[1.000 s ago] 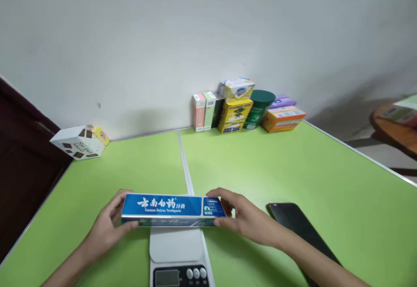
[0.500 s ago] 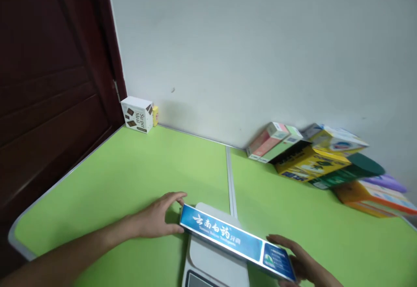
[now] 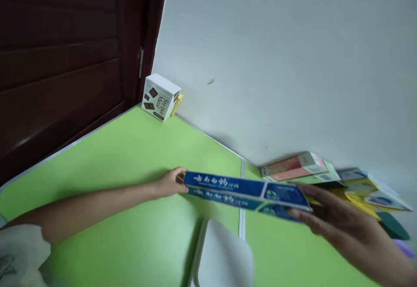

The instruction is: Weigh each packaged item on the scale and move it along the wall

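Note:
A long blue toothpaste box (image 3: 224, 185) with white lettering is held up over the green table, its length running left to right. My left hand (image 3: 171, 182) is closed on the box's left end. Around its right end, the thumb and fingers of my right hand (image 3: 329, 213) grip the top and bottom edges. Two long faces of the box show, slightly blurred. Below it on the table lies a white kitchen scale (image 3: 224, 256), partly cut off by the frame's bottom edge.
In the far corner stands a white "Super Meal" box (image 3: 159, 98) with a small yellow box (image 3: 177, 105) beside it. Along the wall on the right, a pink box (image 3: 293, 167) and several other packages sit partly behind my right hand. A dark wooden door (image 3: 58, 61) borders the table's left.
Both hands have lifted the toothpaste box off the scale and moved it forward, tilting it so another long face shows. The camera view has turned and tilted.

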A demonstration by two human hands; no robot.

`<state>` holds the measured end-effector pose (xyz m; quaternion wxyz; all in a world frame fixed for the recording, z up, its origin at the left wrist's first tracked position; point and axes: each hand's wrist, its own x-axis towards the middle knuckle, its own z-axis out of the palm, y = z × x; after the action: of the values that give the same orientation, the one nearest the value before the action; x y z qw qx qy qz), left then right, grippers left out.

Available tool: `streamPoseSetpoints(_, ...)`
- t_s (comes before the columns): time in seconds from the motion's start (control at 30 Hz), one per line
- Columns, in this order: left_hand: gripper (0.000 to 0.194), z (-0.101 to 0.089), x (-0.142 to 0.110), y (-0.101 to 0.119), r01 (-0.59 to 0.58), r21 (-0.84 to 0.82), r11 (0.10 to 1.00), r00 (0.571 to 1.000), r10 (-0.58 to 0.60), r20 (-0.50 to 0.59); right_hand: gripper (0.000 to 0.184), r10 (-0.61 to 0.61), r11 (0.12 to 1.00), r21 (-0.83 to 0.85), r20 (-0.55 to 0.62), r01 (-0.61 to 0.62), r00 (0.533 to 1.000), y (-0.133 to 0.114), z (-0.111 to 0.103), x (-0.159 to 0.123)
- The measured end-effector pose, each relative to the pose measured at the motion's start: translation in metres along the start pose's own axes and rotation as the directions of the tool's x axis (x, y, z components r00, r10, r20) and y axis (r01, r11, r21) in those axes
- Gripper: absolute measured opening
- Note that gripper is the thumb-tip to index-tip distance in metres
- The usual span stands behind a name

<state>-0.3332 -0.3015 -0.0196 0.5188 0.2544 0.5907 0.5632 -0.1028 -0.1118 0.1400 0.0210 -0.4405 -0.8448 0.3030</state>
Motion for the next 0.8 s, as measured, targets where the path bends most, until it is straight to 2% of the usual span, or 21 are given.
streamPoseSetpoints(0.03,0.046,-0.002,0.013,0.003,0.023,-0.085,0.996,0.996,-0.029,-0.079,0.062,-0.038,0.999,0.021,-0.054,0.039,0.998,-0.024,-0.002,0.014)
streamPoseSetpoints(0.07,0.045,-0.005,0.027,0.007,0.034,-0.148,0.988,0.988,-0.056,-0.145,0.058,-0.081,0.997,-0.009,-0.049,0.081,0.995,-0.046,-0.003,0.029)
streamPoseSetpoints(0.13,0.042,-0.011,0.053,0.016,0.034,-0.219,0.975,0.969,-0.086,-0.230,0.055,-0.174,0.978,-0.139,-0.107,0.158,0.979,-0.088,0.001,0.061)
streamPoseSetpoints(0.2,0.043,-0.019,0.076,0.025,0.009,-0.258,0.966,0.955,-0.085,-0.285,0.054,-0.306,0.922,-0.289,-0.143,0.256,0.941,-0.124,0.009,0.094)
streamPoseSetpoints(0.27,0.052,-0.028,0.094,0.032,-0.018,-0.288,0.958,0.942,-0.080,-0.325,0.053,-0.419,0.853,-0.401,-0.147,0.333,0.896,-0.153,0.018,0.124)
streamPoseSetpoints(0.37,0.067,-0.040,0.115,0.038,-0.058,-0.297,0.953,0.937,-0.050,-0.344,0.047,-0.506,0.776,-0.509,-0.149,0.372,0.850,-0.189,0.031,0.166)
streamPoseSetpoints(0.47,0.074,-0.054,0.131,0.041,-0.085,-0.274,0.958,0.938,-0.017,-0.347,0.039,-0.561,0.717,-0.575,-0.138,0.395,0.816,-0.218,0.045,0.202)
streamPoseSetpoints(0.57,0.071,-0.070,0.144,0.047,-0.105,-0.240,0.965,0.937,0.015,-0.349,0.033,-0.561,0.669,-0.637,-0.093,0.384,0.822,-0.242,0.061,0.229)
streamPoseSetpoints(0.67,0.065,-0.085,0.152,0.054,-0.132,-0.207,0.969,0.927,0.047,-0.371,0.034,-0.570,0.622,-0.693,-0.081,0.365,0.818,-0.258,0.075,0.242)
streamPoseSetpoints(0.8,0.067,-0.098,0.149,0.053,-0.135,-0.173,0.976,0.899,0.047,-0.436,0.040,-0.663,0.477,-0.792,-0.039,0.382,0.747,-0.264,0.085,0.247)
